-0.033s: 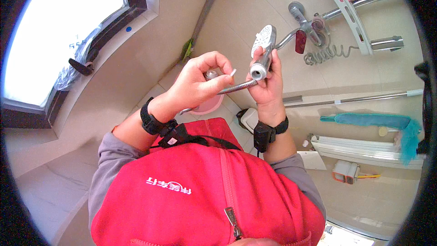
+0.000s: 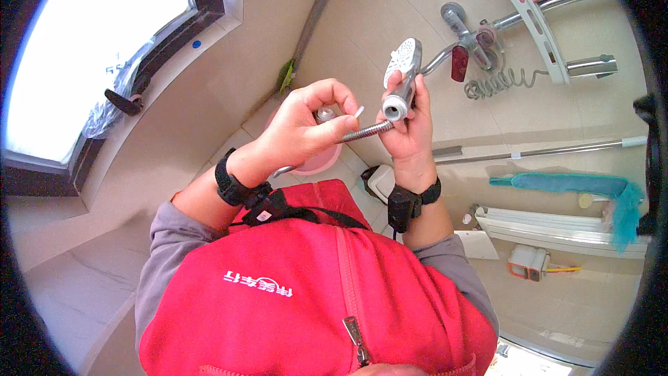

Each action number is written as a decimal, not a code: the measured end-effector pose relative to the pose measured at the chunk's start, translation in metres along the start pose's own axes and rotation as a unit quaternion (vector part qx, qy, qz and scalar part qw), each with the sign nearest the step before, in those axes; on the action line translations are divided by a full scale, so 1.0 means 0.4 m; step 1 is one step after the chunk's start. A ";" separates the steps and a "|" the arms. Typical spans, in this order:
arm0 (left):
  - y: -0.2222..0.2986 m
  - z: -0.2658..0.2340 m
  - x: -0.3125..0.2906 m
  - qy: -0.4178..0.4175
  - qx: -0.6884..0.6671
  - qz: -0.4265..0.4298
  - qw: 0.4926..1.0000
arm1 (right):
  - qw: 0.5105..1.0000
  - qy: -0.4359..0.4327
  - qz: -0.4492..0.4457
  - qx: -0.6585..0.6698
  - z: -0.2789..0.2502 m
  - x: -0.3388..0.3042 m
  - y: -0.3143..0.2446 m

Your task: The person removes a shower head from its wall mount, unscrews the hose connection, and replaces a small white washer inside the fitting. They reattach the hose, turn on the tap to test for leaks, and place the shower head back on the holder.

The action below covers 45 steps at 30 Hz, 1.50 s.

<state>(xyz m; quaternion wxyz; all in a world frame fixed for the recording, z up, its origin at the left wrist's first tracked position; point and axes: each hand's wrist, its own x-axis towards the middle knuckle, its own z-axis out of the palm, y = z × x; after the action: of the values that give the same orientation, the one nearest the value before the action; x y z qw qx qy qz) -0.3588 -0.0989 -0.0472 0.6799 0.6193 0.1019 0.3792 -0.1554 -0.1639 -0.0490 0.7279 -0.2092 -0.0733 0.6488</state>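
Between thumb and forefinger, my left hand (image 2: 314, 120) pinches a small thin white piece (image 2: 360, 111), perhaps a washer. A rounded metallic fitting (image 2: 324, 115) shows behind its curled fingers; whether the hand grips it too is hard to see. In my right hand (image 2: 409, 138) is a handheld shower head (image 2: 397, 103). Its white perforated face (image 2: 403, 59) tilts up and left, and the open round end of its handle points toward me. A flexible metal shower hose (image 2: 367, 131) runs below both hands, with its middle partly hidden behind the right one.
On the wall ahead are a chrome mixer tap (image 2: 480, 45), a coiled grey hose (image 2: 502, 85) and a white rack (image 2: 532, 21). A pink basin (image 2: 321, 160) sits below my left hand. Along the right wall are a metal pole (image 2: 543, 154) and a teal duster (image 2: 570, 182). A window (image 2: 90, 49) is at left.
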 end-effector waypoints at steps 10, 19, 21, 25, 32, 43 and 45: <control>0.015 0.042 0.019 0.071 0.104 0.002 0.992 | 0.993 0.079 -0.067 -0.057 0.006 -0.003 0.018; 0.010 0.056 0.023 0.137 0.263 0.122 0.947 | 0.989 0.079 -0.112 -0.057 0.013 -0.011 0.031; 0.007 0.057 0.025 0.138 0.277 0.123 0.943 | 0.988 0.087 -0.113 -0.053 0.011 -0.010 0.032; 0.002 0.061 0.028 0.157 0.276 0.112 0.942 | 0.987 0.083 -0.114 -0.073 0.001 -0.006 0.031; -0.006 0.063 0.030 0.181 0.262 0.100 0.942 | 0.991 0.081 -0.088 -0.057 -0.013 0.003 0.031; -0.049 0.053 0.045 0.158 0.317 0.240 0.904 | 0.987 0.114 -0.100 -0.058 -0.007 0.003 0.040; -0.052 0.052 0.045 0.148 0.326 0.248 0.900 | 0.987 0.111 -0.106 -0.056 -0.012 0.004 0.037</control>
<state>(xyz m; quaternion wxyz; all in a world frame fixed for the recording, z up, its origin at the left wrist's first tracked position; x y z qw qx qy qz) -0.3256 -0.1022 -0.0560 0.3010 0.7485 0.1621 0.5683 -0.1667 -0.1622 -0.0596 0.7832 -0.3114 -0.0497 0.5359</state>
